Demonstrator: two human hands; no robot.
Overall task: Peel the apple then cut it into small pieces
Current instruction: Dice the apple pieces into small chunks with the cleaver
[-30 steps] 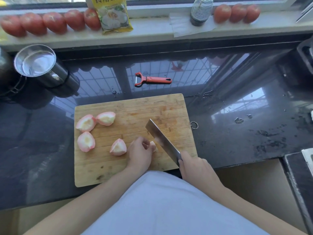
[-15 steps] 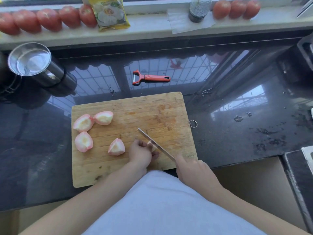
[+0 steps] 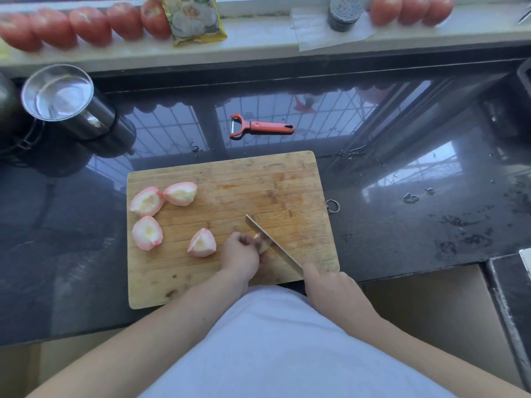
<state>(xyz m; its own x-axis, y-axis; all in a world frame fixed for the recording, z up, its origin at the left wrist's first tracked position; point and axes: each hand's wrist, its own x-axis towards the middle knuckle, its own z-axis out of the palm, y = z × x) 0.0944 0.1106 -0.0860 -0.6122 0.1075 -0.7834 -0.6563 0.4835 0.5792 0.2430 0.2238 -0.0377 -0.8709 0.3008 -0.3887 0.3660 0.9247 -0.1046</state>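
A wooden cutting board [image 3: 258, 182] lies on the dark counter. Several peeled apple chunks rest on its left half, among them one [image 3: 202, 242] close to my left hand. My left hand [image 3: 240, 254] is shut on a small apple piece [image 3: 262, 245] near the board's front edge. My right hand [image 3: 330, 285] grips the handle of a cleaver [image 3: 273, 244]. Its blade stands edge-down against the held piece, right beside my left fingers.
A red peeler [image 3: 260, 127] lies on the counter behind the board. A steel cup [image 3: 67, 103] stands at the back left. Tomatoes [image 3: 86, 24], a yellow packet [image 3: 194, 18] and a jar [image 3: 343, 11] line the windowsill. Water spots mark the counter at right [image 3: 411, 198].
The cleaver, tilted with its flat side showing a second ago, has turned edge-down and come onto the apple piece. My left hand stays on the piece.
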